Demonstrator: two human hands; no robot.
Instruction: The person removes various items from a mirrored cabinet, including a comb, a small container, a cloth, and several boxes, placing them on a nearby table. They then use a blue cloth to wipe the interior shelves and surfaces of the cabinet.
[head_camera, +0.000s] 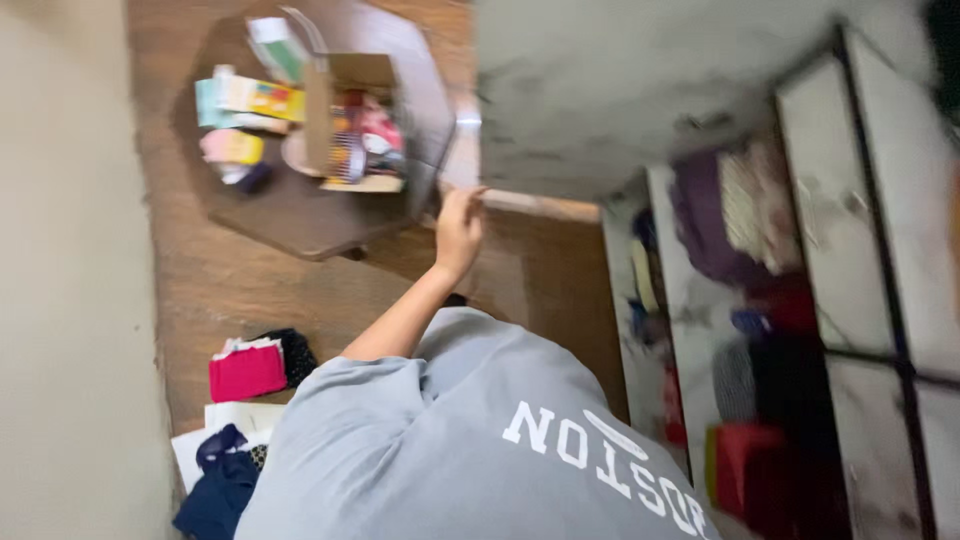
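My left hand (459, 228) reaches forward from my grey printed shirt (470, 440) to the near right edge of a dark octagonal table (300, 215). Its fingers sit beside a clear plastic sheet or cover (437, 130) that rises next to an open cardboard box (352, 120) full of small colourful items. The frame is blurred, so I cannot tell whether the fingers grip the plastic or only touch it. My right hand is out of sight.
Small packets and cards (245, 105) lie on the table's left side. Folded clothes, pink (246, 372) and dark blue (215, 490), lie on the wooden floor (215, 290). A shelf unit with clothes (760, 300) stands at right, and a beige wall (70, 270) at left.
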